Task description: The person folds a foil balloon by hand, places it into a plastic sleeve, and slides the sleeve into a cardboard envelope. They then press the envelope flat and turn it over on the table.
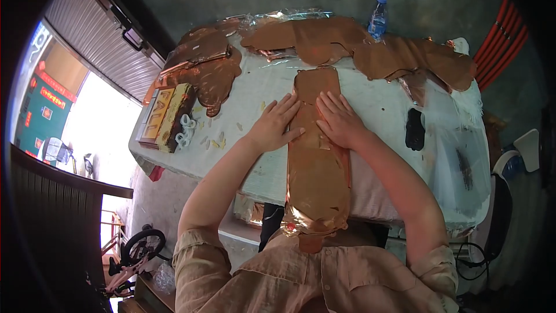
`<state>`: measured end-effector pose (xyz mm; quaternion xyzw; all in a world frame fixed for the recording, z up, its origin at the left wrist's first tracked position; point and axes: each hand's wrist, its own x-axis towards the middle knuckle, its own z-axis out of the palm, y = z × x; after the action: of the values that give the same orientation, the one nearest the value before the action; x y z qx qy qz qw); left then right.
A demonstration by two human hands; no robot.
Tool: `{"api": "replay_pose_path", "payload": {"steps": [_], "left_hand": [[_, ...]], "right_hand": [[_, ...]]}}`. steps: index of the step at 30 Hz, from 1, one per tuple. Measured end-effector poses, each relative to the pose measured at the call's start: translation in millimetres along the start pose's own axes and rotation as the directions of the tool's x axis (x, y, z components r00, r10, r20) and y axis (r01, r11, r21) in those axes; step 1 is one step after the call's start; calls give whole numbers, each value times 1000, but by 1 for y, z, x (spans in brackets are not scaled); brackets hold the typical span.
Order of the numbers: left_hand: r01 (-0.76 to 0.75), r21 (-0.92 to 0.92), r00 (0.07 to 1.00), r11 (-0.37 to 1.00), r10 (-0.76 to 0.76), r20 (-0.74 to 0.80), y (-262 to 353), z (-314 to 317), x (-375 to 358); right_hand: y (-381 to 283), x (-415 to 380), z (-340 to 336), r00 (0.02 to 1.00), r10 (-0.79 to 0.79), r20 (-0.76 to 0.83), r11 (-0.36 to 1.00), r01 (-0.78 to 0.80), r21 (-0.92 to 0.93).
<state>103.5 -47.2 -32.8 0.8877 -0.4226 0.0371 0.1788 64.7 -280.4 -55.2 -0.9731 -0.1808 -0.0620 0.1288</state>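
A long, flat copper-coloured foil balloon (pixel 318 174) lies folded into a strip down the middle of the table, its near end hanging over the front edge towards my body. My left hand (pixel 277 122) rests on its left edge, fingers stretched out and thumb on the foil. On the right edge my right hand (pixel 340 120) lies flat, fingers extended. Neither hand grips anything. Further flat foil balloons (pixel 324 37) are spread along the far side of the table, and more copper foil (pixel 200 66) is piled at the far left.
A white cloth covers the table (pixel 255 168). On its left stand a printed box (pixel 168 117) and white ribbon coils (pixel 185 130), with small yellowish bits nearby. A water bottle (pixel 378 18) is at the back. Clear plastic (pixel 457 162) and a black item (pixel 414 129) lie right.
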Motion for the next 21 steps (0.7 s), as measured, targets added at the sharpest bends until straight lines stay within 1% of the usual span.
{"api": "replay_pose_path", "payload": {"steps": [1,2,4,5,7,10,13,14,15,17,19,20,21], "left_hand": [[5,50,999,999,-8,53,1,-1,2],[4,46,999,999,-7,54,1,0,4],[27,99,990,995,-41,138,1,-2,6],[31,95,989,995,-44,138,2,-3,5],[-5,188,987,982,-26,162,7,-7,5],[11,195,992,981,-35,122,4,-2,3],[25,182,989,983,-50,136,4,-2,1],[25,182,989,983,-50,137,5,-3,1],[33,148,989,988,-53,138,6,-4,1],[39,114,989,993,-55,140,4,-4,0],[48,-89,999,995,-48,0,0,-4,-1],[46,-88,999,995,-46,1,-2,-4,-2],[69,-175,997,982,-74,-22,-1,-5,-3]], "right_hand": [[0,-1,1,1000,3,4,1000,-3,0],[1,-1,1,1000,-5,-1,1000,5,-10],[0,-1,0,1000,-15,-4,1000,15,-20],[0,-1,0,1000,-10,3,1000,10,-26],[-1,-1,-2,1000,-8,11,1000,8,-30],[-1,-1,-2,1000,-12,10,1000,12,-25],[3,0,0,1000,-6,19,1000,5,23],[6,2,3,1000,1,10,997,-2,73],[6,3,3,1000,7,2,992,-8,122],[5,1,4,1000,2,-15,996,-1,87],[3,-1,6,999,1,-34,999,0,51],[2,-1,6,999,4,-42,999,-2,53],[2,0,7,999,6,-50,998,-3,55]]}}
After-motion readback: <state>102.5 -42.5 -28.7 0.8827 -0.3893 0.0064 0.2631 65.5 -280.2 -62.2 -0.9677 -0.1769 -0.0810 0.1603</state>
